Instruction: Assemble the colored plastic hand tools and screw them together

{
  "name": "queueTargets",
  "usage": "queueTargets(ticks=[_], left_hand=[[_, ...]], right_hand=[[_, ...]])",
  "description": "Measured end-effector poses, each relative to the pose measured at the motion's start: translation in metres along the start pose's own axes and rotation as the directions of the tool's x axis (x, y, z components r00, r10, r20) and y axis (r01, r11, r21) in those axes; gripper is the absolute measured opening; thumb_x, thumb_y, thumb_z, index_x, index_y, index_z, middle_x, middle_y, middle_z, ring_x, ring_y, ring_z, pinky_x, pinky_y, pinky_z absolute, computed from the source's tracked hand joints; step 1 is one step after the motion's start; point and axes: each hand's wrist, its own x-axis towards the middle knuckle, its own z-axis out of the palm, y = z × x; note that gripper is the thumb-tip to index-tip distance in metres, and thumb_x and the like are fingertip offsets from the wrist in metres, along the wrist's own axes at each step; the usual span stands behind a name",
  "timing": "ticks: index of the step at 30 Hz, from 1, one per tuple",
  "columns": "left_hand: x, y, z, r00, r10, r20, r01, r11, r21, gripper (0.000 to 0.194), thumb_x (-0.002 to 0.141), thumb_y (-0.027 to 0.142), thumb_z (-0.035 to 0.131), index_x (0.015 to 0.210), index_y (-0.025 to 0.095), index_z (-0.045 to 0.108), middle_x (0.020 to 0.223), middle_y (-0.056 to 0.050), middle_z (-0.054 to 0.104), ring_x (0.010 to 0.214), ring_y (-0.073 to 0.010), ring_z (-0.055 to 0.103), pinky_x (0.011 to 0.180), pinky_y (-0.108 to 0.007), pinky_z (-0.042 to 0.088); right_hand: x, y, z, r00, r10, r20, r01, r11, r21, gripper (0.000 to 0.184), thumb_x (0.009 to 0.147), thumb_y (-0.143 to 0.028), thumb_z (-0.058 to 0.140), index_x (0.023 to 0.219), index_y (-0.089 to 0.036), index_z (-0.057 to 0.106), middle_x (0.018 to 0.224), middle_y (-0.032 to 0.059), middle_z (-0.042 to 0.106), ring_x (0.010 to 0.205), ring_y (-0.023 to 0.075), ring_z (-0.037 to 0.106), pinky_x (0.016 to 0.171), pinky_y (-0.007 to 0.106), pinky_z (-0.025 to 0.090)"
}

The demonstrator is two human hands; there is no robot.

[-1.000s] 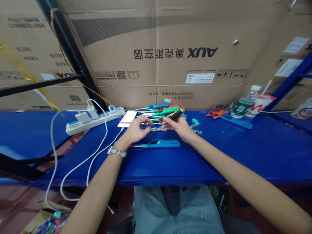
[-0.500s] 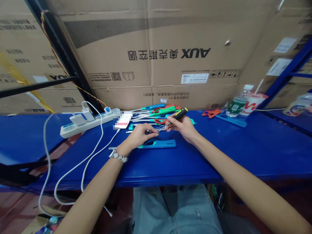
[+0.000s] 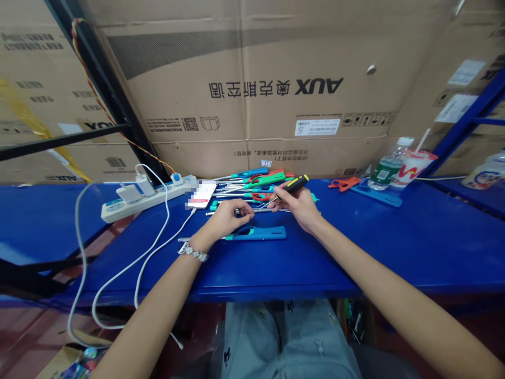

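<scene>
My right hand (image 3: 298, 205) is closed round a small screwdriver (image 3: 294, 184) with a black and yellow handle, its thin shaft pointing left. My left hand (image 3: 229, 217) pinches a small part that I cannot make out, right at the screwdriver's tip. Both hands hover just above the blue bench (image 3: 355, 247). In front of them lies a blue long-nosed lighter shell (image 3: 258, 233) with a metal tube. Behind them is a pile of lighters (image 3: 256, 184) in blue, green and red.
A white power strip (image 3: 145, 197) with plugged chargers sits at left, its cables trailing over the bench edge to a phone (image 3: 201, 193). An orange part (image 3: 344, 183), a blue shell, a water bottle (image 3: 389, 169) and a cup (image 3: 412, 164) stand at right. Cardboard boxes (image 3: 252, 84) wall the back.
My left hand drew back toward me and closed into a pinch at the screwdriver tip. My right hand lifted a little with the screwdriver. The camera view shifted slightly.
</scene>
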Motion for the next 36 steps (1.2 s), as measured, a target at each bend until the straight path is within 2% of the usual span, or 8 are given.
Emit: queueTargets(ticks=[9,23,30,33,36], left_hand=[[0.0,0.002,0.001,0.998,0.058,0.015,-0.058,0.998,0.03,0.007,0.085,0.022,0.066,0.081,0.018,0.07,0.079,-0.002,0.071,0.072,-0.0151,0.063,0.072,-0.029,0.053],[0.001,-0.001,0.004,0.996,0.09,0.012,-0.09,0.993,0.071,0.005,0.083,0.02,0.065,0.081,0.019,0.07,0.079,-0.002,0.071,0.074,-0.0159,0.065,0.073,-0.029,0.052],[-0.002,0.009,0.013,0.994,0.113,0.012,-0.114,0.99,0.088,0.019,0.089,0.037,0.071,0.096,0.02,0.072,0.094,-0.005,0.072,0.086,-0.0195,0.066,0.08,-0.034,0.053],[-0.006,0.019,0.019,0.983,0.159,0.092,-0.172,0.972,0.162,0.032,0.086,0.049,0.077,0.102,0.021,0.072,0.103,-0.007,0.07,0.097,-0.0245,0.065,0.089,-0.041,0.051],[-0.008,0.026,0.023,0.969,0.131,0.21,-0.183,0.95,0.253,0.038,0.082,0.053,0.08,0.104,0.023,0.074,0.109,-0.007,0.067,0.103,-0.0278,0.062,0.095,-0.046,0.047]], right_hand=[[-0.002,0.002,0.001,0.997,-0.044,0.056,0.047,0.997,-0.054,0.043,0.077,-0.06,0.08,0.088,-0.024,0.058,0.08,0.0058,0.07,0.071,0.0242,0.073,0.073,0.046,0.063],[-0.004,0.0,0.006,0.993,-0.114,0.037,0.118,0.986,-0.121,0.047,0.073,-0.067,0.079,0.083,-0.025,0.059,0.07,0.0036,0.071,0.063,0.0229,0.071,0.063,0.04,0.062],[-0.005,-0.012,-0.001,0.977,-0.211,-0.039,0.201,0.962,-0.186,0.049,0.075,-0.069,0.076,0.08,-0.024,0.056,0.062,0.0004,0.065,0.05,0.0187,0.064,0.051,0.035,0.056],[-0.004,-0.013,-0.006,0.975,-0.21,-0.07,0.191,0.958,-0.212,0.052,0.076,-0.072,0.073,0.08,-0.024,0.054,0.059,-0.0018,0.062,0.044,0.0169,0.059,0.046,0.033,0.051],[-0.004,-0.012,-0.008,0.979,-0.189,-0.07,0.169,0.96,-0.224,0.053,0.075,-0.073,0.073,0.081,-0.025,0.053,0.058,-0.0029,0.06,0.042,0.0162,0.057,0.045,0.032,0.049]])
